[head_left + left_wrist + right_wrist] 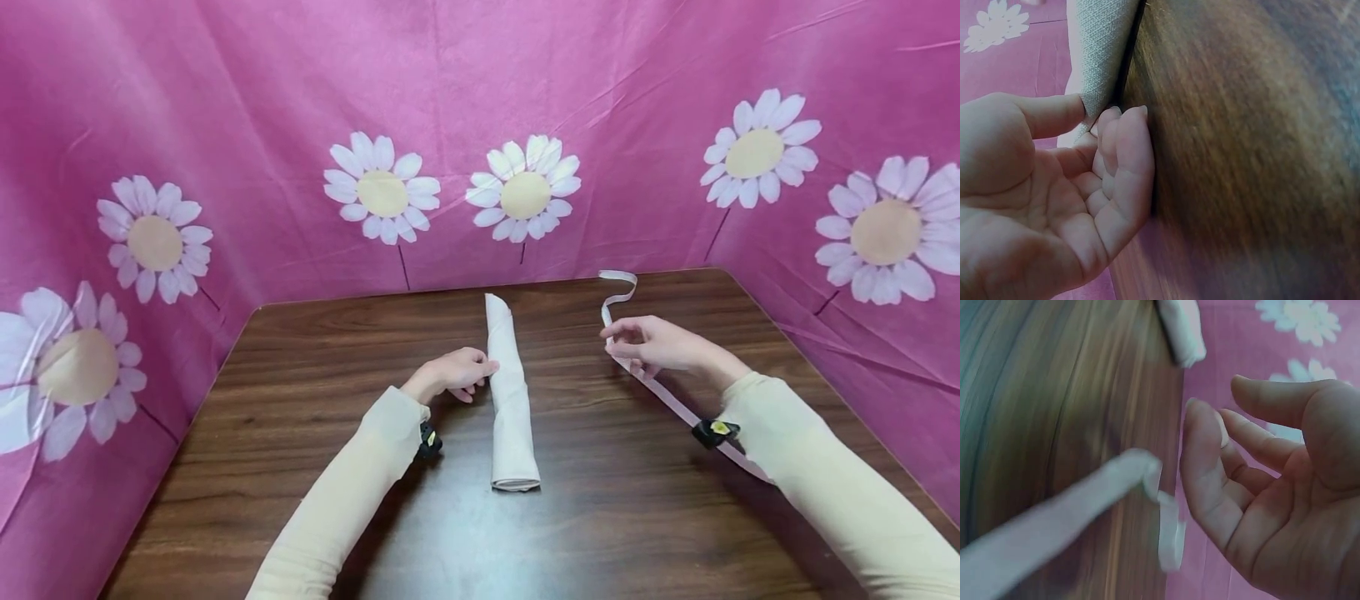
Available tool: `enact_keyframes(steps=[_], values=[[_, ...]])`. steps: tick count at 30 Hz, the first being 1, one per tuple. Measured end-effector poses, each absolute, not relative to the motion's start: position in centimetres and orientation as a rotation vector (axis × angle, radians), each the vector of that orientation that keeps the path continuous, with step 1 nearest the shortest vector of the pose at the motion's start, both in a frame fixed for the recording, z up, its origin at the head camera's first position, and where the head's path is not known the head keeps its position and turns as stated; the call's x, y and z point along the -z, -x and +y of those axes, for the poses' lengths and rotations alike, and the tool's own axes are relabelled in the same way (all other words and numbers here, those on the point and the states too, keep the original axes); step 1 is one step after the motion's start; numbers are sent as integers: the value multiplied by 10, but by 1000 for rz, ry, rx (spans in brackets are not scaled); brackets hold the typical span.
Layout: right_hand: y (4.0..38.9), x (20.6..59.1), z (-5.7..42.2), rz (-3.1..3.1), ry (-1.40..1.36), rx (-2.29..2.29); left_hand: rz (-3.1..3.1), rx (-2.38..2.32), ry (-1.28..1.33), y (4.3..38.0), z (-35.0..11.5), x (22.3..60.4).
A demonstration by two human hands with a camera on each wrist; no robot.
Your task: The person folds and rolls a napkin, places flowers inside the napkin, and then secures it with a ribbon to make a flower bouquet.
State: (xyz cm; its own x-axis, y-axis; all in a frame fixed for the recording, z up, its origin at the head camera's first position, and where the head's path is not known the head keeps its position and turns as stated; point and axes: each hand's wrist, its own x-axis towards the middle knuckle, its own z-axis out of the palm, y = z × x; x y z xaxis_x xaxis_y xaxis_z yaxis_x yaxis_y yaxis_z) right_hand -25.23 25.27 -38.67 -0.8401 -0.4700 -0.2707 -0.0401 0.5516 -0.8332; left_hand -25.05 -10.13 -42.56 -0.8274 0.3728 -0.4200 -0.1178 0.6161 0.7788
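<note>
A cream cloth, rolled or folded into a long narrow bundle [510, 408], lies lengthwise near the middle of the table. My left hand [456, 371] pinches its left edge between thumb and index finger; in the left wrist view the other fingers curl loosely beside the cloth [1102, 47]. Over to the right, my right hand [663, 343] hovers over a thin white ribbon [667, 396]. Its thumb and fingers are bent and apart, with nothing between them in the right wrist view. There the ribbon [1054, 515] runs beside the fingers, its far end curling.
The dark wooden table [315, 467] has its far edge just past the cloth and the ribbon's curled end. A pink curtain with printed daisies [450, 75] surrounds it at the back and both sides. My right forearm [817, 475] covers part of the ribbon.
</note>
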Motion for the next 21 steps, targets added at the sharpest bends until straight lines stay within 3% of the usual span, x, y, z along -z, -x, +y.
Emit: enact_keyframes(steps=[10, 21], values=[[249, 408, 309, 2342, 395, 1125, 2281, -1156, -197, 247, -99, 425], [248, 425, 313, 2328, 477, 1101, 2284, -1162, -198, 247, -101, 425]])
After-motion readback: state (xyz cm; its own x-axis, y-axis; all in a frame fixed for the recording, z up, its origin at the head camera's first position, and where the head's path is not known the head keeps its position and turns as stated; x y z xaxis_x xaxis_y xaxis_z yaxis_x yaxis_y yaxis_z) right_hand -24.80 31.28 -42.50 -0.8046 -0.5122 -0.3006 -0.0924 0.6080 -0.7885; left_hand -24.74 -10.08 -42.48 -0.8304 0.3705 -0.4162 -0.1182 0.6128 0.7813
